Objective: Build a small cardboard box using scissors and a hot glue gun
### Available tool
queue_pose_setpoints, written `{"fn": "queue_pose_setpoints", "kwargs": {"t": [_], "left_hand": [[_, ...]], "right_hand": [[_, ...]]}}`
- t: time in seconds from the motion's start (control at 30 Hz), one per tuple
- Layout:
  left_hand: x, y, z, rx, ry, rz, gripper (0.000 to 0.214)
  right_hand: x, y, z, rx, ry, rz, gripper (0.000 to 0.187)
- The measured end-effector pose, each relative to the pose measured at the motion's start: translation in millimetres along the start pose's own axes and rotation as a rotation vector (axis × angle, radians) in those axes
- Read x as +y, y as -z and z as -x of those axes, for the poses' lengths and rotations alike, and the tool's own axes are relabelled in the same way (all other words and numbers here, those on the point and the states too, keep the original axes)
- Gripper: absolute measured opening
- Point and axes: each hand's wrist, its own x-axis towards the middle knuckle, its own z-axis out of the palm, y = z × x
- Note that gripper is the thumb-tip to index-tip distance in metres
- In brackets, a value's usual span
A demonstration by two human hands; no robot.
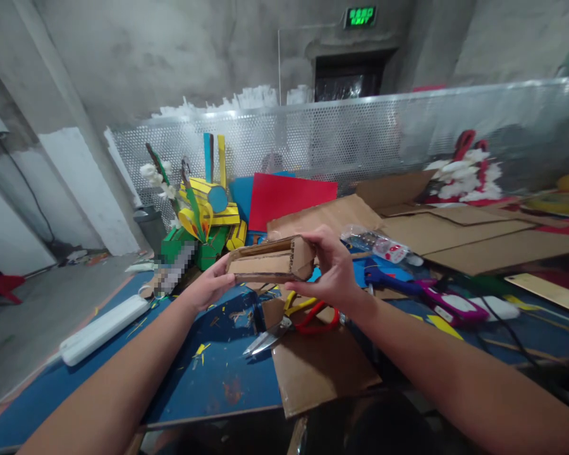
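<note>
Between my two hands, a small open cardboard box point(265, 265) is held up above the blue table, with its hollow side partly showing. My left hand point(212, 281) grips its left end, fingers behind and thumb in front. At the right end, my right hand point(334, 272) pinches it between thumb and fingers. Just below lie scissors point(270, 336) with red and yellow handles, blades pointing left. They rest partly on a brown cardboard sheet point(320, 366) that overhangs the table's front edge.
A white power strip point(105, 330) lies at left. Behind stand yellow and green cardboard pieces point(213, 215) and a red sheet point(291, 201). To the right are a purple and blue glue gun point(448, 303), large cardboard sheets point(459, 234) and a plastic packet point(382, 245). A perforated metal panel point(360, 129) stands behind.
</note>
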Motion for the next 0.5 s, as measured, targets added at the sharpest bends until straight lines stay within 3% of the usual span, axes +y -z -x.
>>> {"fn": "queue_pose_setpoints", "kwargs": {"t": [0.13,0.5], "left_hand": [[1.0,0.3,0.3,-0.018,-0.009,-0.016,0.078],[1.2,5.1,2.7,0.007,-0.024,-0.024,0.076]], "right_hand": [[-3.1,0.1,-4.4,0.035,0.114,0.001,0.081],[-8.4,-0.8,-7.7,0.101,0.168,0.058,0.081]]}}
